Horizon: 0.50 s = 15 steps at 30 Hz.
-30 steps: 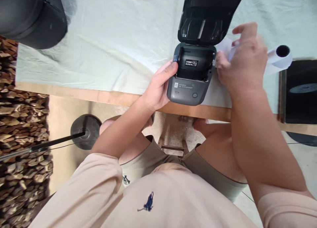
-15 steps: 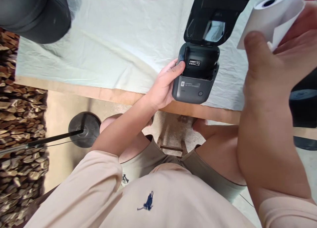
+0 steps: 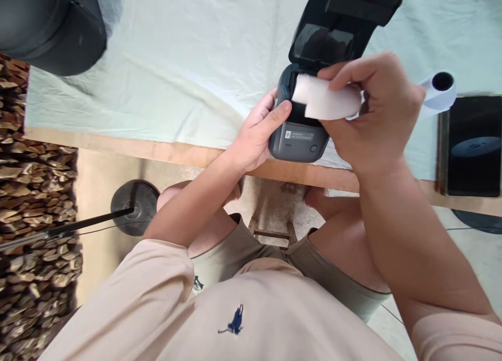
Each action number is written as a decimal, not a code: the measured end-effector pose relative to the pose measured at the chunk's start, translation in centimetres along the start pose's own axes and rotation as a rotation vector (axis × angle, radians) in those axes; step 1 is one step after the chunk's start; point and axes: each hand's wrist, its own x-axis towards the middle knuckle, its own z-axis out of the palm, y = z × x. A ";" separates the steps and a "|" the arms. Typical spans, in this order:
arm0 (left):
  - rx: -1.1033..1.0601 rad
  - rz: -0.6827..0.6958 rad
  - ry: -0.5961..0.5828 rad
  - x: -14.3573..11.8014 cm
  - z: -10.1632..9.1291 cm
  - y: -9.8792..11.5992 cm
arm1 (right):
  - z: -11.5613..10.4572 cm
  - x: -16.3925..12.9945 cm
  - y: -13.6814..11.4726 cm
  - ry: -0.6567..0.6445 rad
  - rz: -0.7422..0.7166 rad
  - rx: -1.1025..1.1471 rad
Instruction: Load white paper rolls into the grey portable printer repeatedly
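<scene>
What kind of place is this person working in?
Probably a makeshift workbench in a home or small shop: a wooden table draped in a pale cloth, a small label printer with paper roll, and stacked firewood alongside.

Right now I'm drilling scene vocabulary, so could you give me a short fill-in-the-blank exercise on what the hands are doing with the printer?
1. The printer's lid stands ____.
2. The right hand holds a white ____ over the printer's compartment.
3. The ____ hand grips the printer's side.
4. A second roll lies on the cloth beside a dark ____.

Missing words: open; paper roll; left; phone
</scene>
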 end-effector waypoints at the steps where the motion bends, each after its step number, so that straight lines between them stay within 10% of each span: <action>1: 0.013 -0.004 -0.005 0.0 0.0 0.0 | 0.0 0.0 0.1 0.029 -0.007 0.034; 15: -0.032 0.016 0.003 0.1 0.0 -0.3 | -0.4 -0.4 1.0 -0.113 -0.082 -0.056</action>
